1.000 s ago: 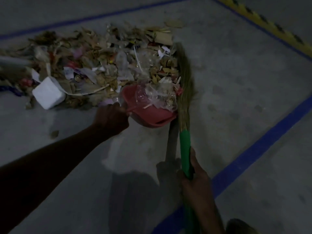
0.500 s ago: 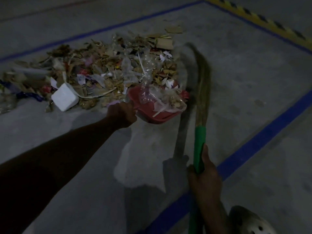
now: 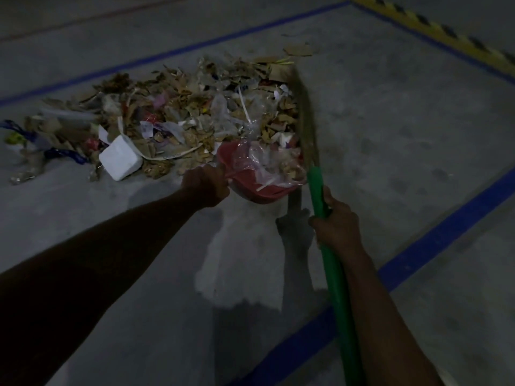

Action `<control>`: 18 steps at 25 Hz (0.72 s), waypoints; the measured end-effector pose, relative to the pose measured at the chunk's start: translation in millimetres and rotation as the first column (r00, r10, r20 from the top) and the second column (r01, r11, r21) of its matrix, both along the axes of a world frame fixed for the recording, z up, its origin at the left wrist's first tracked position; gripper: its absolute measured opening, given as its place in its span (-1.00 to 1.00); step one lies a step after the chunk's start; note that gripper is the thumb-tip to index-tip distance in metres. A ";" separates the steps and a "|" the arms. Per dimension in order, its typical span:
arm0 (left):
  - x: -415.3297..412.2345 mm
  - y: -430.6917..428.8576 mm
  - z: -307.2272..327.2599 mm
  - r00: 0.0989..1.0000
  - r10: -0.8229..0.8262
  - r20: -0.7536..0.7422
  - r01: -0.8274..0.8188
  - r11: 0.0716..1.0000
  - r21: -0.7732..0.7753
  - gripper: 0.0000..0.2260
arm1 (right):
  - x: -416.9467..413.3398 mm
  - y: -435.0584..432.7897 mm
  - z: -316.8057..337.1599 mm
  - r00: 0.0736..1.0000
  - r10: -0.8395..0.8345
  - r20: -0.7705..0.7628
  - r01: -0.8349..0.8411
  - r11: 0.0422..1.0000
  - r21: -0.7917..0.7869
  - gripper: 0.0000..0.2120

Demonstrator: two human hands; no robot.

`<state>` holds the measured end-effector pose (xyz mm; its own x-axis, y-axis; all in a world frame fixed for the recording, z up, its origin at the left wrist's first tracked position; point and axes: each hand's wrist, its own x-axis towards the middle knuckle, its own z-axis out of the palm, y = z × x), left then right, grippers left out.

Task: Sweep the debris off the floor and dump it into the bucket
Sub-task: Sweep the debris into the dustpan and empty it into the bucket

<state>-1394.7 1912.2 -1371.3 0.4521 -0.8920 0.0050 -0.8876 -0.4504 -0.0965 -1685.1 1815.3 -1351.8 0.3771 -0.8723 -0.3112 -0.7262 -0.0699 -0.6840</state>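
The debris point(image 3: 178, 118), a loose heap of torn cardboard, paper scraps and crumpled plastic, lies on the concrete floor point(image 3: 390, 121) ahead of both hands, spreading from its right edge at the broom well out to the left. The left hand point(image 3: 204, 186) reaches forward at the heap's near edge with its fingers curled round the handle of a red dustpan point(image 3: 262, 194). The handle itself is hidden inside the grip. The pan sits just right of that hand, its open mouth turned away from the person into the heap, and some clear plastic film point(image 3: 264, 162) and scraps already lie in it. The right hand point(image 3: 338, 227), nearer the person and apart from the left, is wrapped round the green handle of a broom point(image 3: 334, 280). The broom's long axis runs from the bottom edge of the view, where the handle is cut off, up and slightly left. Its straw bristles point(image 3: 305, 126) point away from the person and lie along the right side of the heap and the pan. The bristles are blurred, so whether their tips touch the floor cannot be told. A white foam block point(image 3: 120, 157) rests at the heap's near left side. A blue line point(image 3: 418, 254) crosses the floor to the right of the broom, and a yellow-and-black hazard stripe point(image 3: 446, 32) runs along the far right corner. The light is dim and the small pieces in the heap are hard to tell apart.
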 end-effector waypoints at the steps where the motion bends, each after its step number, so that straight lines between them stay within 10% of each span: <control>1: -0.3 1.2 -0.7 0.998 -0.023 0.064 0.024 1.000 -0.016 -0.61 | 3.4 9.7 0.2 1.000 0.024 0.003 -0.024 1.000 0.015 -0.17; 10: 10.9 -6.7 -7.1 0.996 -0.072 0.044 0.073 0.997 -0.013 -0.58 | -37.0 119.4 20.1 0.999 0.033 -0.040 -0.031 0.999 0.031 -0.07; 18: 7.5 -8.7 -15.4 1.000 0.009 0.000 -0.009 1.000 0.028 -0.55 | 14.4 4.0 37.8 0.999 -0.039 0.021 0.041 0.992 -0.120 -0.17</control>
